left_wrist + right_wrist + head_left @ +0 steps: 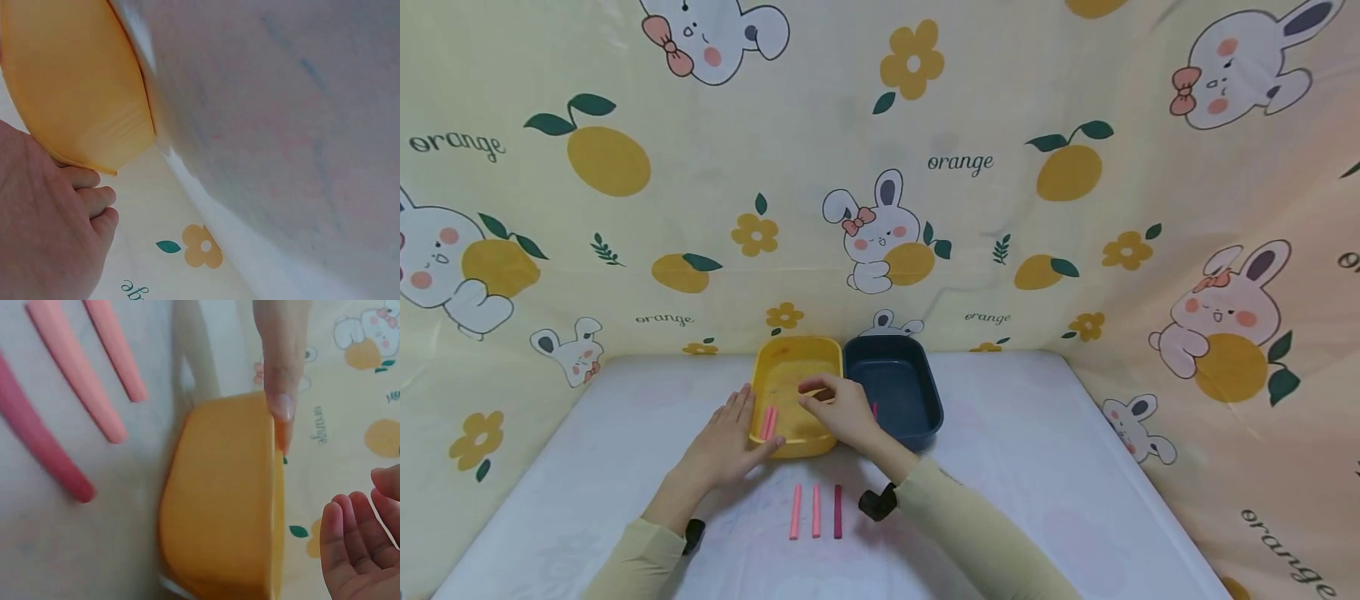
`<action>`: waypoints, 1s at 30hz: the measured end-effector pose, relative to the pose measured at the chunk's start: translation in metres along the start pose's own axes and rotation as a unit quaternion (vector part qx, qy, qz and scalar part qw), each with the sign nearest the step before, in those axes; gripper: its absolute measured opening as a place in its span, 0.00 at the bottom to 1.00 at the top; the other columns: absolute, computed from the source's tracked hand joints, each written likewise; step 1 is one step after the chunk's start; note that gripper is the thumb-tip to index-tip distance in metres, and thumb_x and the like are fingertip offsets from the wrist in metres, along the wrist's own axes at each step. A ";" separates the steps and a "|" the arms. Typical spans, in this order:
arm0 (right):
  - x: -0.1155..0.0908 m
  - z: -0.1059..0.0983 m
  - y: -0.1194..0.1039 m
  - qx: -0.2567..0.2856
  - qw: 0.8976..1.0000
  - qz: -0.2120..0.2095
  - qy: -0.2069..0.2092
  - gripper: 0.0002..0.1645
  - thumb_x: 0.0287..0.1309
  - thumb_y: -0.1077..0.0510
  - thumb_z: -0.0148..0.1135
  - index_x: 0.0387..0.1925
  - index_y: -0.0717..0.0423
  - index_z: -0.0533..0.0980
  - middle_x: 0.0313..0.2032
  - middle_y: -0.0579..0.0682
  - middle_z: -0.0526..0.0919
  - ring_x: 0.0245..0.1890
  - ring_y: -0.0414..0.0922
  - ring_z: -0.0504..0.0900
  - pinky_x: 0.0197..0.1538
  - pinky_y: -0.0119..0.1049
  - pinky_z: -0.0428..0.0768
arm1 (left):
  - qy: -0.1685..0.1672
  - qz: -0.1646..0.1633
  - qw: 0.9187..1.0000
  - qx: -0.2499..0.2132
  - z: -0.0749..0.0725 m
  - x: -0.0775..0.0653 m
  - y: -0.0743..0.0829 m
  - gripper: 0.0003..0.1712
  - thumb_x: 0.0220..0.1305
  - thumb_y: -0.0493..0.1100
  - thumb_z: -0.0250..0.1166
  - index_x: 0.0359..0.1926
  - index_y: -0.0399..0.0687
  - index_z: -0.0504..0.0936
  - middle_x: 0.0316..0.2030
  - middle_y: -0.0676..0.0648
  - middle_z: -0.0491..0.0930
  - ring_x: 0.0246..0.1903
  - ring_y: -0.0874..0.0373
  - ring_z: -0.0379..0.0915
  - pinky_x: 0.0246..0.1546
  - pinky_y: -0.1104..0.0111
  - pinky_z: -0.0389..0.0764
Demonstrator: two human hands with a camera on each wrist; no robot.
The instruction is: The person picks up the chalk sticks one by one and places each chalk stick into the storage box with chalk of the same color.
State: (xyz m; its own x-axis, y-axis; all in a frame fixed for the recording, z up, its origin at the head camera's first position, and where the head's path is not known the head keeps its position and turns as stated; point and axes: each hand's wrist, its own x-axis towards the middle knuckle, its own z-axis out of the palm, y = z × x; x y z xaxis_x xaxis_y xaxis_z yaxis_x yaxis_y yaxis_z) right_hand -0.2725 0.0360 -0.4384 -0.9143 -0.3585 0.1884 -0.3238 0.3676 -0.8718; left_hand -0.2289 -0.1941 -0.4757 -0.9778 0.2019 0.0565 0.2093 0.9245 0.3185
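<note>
A yellow plastic tray (797,448) stands at the middle back of the table, with two light pink sticks (769,422) inside at its left front. My left hand (722,442) holds this tray by its left front corner, fingers along the left side and thumb at the front rim. Above the tray hovers my right hand (842,410), its fingers loosely bent and nothing visible between them; in the right wrist view, fingers (350,540) and thumb stand apart. In front lie two light pink sticks (795,512) (816,512) and one dark pink stick (838,512).
A dark blue tray (931,417) stands against the yellow one on its right, with a dark pink stick (874,411) partly visible inside. White cloth (1022,483) covers the table. A printed curtain (985,225) rises behind and on both sides.
</note>
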 end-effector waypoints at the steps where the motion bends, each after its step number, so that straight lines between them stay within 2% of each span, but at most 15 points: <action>1: -0.005 -0.001 0.000 0.005 1.000 0.000 0.001 0.12 0.69 0.52 0.69 0.51 0.49 0.85 0.47 0.42 0.88 0.45 0.40 0.85 0.47 0.32 0.87 | -0.001 -0.001 1.000 0.000 0.000 0.000 0.000 0.64 0.70 0.76 0.53 0.79 0.25 0.46 0.81 0.28 0.42 0.79 0.30 0.41 0.77 0.39 0.50; 8: -0.034 -0.009 0.008 0.023 1.000 0.017 0.006 0.10 0.69 0.53 0.69 0.49 0.46 0.86 0.45 0.42 0.88 0.40 0.41 0.84 0.43 0.30 0.86 | 0.006 0.005 1.000 -0.002 -0.003 -0.002 0.001 0.62 0.72 0.72 0.55 0.79 0.23 0.46 0.80 0.28 0.43 0.79 0.30 0.41 0.77 0.39 0.50; 12: -0.050 -0.012 0.015 0.026 0.999 0.019 0.001 0.10 0.68 0.54 0.70 0.49 0.46 0.85 0.44 0.41 0.88 0.39 0.42 0.83 0.45 0.30 0.86 | 0.008 0.006 1.000 -0.008 -0.004 -0.002 0.003 0.60 0.72 0.70 0.56 0.78 0.23 0.48 0.80 0.28 0.43 0.79 0.30 0.42 0.77 0.39 0.51; 17: -0.069 -0.011 0.025 0.012 1.000 -0.006 -0.014 0.11 0.67 0.57 0.71 0.50 0.49 0.85 0.45 0.45 0.89 0.40 0.40 0.85 0.48 0.30 0.86 | 0.003 0.001 1.000 -0.006 -0.003 -0.001 0.003 0.60 0.72 0.70 0.56 0.79 0.23 0.47 0.80 0.28 0.42 0.79 0.30 0.42 0.77 0.40 0.51; 23: -0.086 -0.011 0.035 -0.014 0.998 -0.034 -0.056 0.14 0.64 0.62 0.71 0.51 0.58 0.83 0.49 0.57 0.87 0.41 0.38 0.86 0.45 0.29 0.86 | -0.004 -0.008 1.000 -0.005 0.000 0.001 0.001 0.62 0.72 0.71 0.56 0.79 0.25 0.45 0.81 0.29 0.40 0.79 0.31 0.40 0.77 0.40 0.49; 26: -0.093 -0.013 0.038 -0.030 0.995 -0.021 -0.090 0.17 0.63 0.61 0.73 0.53 0.60 0.82 0.49 0.56 0.85 0.40 0.37 0.85 0.44 0.27 0.85 | -0.004 -0.007 1.000 -0.003 0.000 0.002 0.000 0.62 0.72 0.72 0.56 0.79 0.25 0.45 0.81 0.29 0.40 0.79 0.31 0.40 0.77 0.40 0.49; 30: -0.099 -0.014 0.043 -0.062 0.989 0.015 -0.131 0.21 0.61 0.57 0.75 0.55 0.55 0.81 0.46 0.48 0.82 0.37 0.35 0.81 0.41 0.27 0.82 | -0.001 -0.006 1.000 -0.005 0.001 0.002 0.000 0.62 0.71 0.71 0.56 0.79 0.24 0.46 0.81 0.29 0.41 0.79 0.30 0.41 0.77 0.39 0.50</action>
State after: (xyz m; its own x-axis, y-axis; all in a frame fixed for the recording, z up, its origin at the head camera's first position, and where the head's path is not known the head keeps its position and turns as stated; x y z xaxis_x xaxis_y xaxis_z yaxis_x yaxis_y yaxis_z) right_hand -0.1996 0.0995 -0.4876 -0.8347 -0.5500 0.0263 -0.3399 0.4771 -0.8104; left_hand -0.2307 -0.1937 -0.4766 -0.9801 0.1921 0.0507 0.1980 0.9232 0.3295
